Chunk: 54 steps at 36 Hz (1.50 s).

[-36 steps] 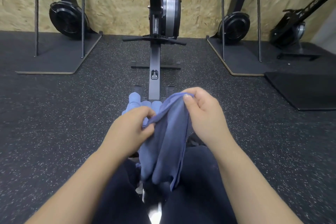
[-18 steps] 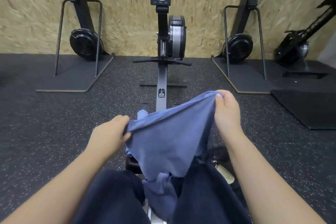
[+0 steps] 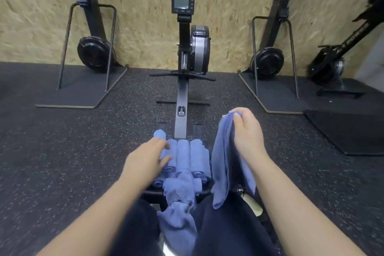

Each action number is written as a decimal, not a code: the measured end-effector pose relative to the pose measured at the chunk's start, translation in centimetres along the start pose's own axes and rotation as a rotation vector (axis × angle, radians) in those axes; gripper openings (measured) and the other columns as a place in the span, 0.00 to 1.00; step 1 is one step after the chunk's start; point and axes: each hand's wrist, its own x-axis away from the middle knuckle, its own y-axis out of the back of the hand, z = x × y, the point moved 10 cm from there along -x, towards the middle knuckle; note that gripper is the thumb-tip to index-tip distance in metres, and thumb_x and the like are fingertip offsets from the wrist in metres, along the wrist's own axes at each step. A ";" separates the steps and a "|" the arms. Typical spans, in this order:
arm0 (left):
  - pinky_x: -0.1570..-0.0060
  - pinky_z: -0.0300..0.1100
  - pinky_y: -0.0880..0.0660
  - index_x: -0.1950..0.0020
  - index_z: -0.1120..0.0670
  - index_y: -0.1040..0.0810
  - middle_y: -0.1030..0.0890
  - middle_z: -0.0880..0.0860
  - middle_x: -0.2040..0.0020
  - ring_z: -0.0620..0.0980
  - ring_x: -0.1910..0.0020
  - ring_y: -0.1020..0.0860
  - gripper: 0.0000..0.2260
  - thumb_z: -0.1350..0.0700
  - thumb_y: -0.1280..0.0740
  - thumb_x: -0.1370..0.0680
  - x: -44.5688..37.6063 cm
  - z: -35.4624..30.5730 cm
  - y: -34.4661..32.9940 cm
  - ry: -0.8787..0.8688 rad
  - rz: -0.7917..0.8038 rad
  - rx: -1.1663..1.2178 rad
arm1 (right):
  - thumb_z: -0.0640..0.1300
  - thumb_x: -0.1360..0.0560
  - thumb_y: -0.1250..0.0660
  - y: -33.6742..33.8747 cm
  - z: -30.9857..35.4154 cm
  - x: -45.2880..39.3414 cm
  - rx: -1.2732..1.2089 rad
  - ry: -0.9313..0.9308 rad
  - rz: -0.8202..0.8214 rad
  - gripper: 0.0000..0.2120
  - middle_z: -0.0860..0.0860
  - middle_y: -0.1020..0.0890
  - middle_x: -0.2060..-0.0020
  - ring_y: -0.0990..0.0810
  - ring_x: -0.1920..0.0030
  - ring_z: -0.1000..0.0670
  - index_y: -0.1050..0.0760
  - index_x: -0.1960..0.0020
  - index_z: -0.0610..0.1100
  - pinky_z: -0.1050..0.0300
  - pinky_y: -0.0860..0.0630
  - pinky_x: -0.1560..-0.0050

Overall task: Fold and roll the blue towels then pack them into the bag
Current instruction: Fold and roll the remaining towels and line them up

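Your right hand pinches the limp, light towel at its top; everything below the grip sags. Left hand rests open-fingered on the rolled towels.

Evenly, softly lit from overhead, with only faint shadows on the far floor, mild motion blur over the chipboard wall and left hand, wide-angle bending at left and right edges.

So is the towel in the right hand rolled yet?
No. The towel hangs loose from the right hand, unrolled.
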 end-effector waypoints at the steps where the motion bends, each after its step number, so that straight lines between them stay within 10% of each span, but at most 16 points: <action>1: 0.51 0.44 0.28 0.39 0.47 0.28 0.27 0.44 0.41 0.48 0.43 0.26 0.13 0.44 0.38 0.20 -0.2 -0.8 -0.2 -0.009 0.004 0.036 | 0.39 0.20 0.44 -0.1 0.1 0.0 -0.013 -0.002 0.000 0.09 0.61 0.24 0.57 0.27 0.56 0.58 0.26 0.51 0.48 0.78 0.36 0.57; 10: 0.54 0.38 0.33 0.46 0.49 0.25 0.27 0.40 0.52 0.39 0.58 0.32 0.09 0.48 0.32 0.23 0.5 -9.0 -0.3 -0.207 -0.055 0.417 | 0.39 0.20 0.44 0.2 2.3 0.6 -0.032 0.069 -0.012 0.10 0.57 0.20 0.55 0.26 0.56 0.68 0.26 0.51 0.49 0.77 0.36 0.57; 16: 0.52 0.45 0.27 0.54 0.42 0.36 0.29 0.38 0.56 0.41 0.56 0.29 0.12 0.50 0.32 0.24 0.6 -9.2 -1.4 -0.188 -0.043 0.431 | 0.41 0.20 0.44 -0.2 3.4 0.8 -0.113 0.067 -0.023 0.09 0.54 0.17 0.53 0.22 0.51 0.55 0.25 0.51 0.50 0.61 0.29 0.49; 37: 0.59 0.46 0.31 0.56 0.43 0.36 0.28 0.46 0.60 0.55 0.61 0.29 0.16 0.65 0.40 0.28 2.0 1.4 -5.8 0.120 0.028 0.488 | 0.41 0.18 0.45 -0.3 3.1 0.5 -0.237 -0.015 -0.079 0.09 0.58 0.17 0.55 0.21 0.52 0.57 0.26 0.49 0.48 0.61 0.28 0.48; 54: 0.60 0.36 0.36 0.60 0.43 0.36 0.28 0.43 0.62 0.45 0.59 0.31 0.23 0.73 0.37 0.33 1.0 6.9 -1.7 -0.086 -0.113 0.337 | 0.39 0.19 0.45 0.5 -0.9 -0.3 -0.173 -0.114 -0.161 0.11 0.54 0.16 0.53 0.20 0.50 0.53 0.24 0.48 0.45 0.52 0.26 0.41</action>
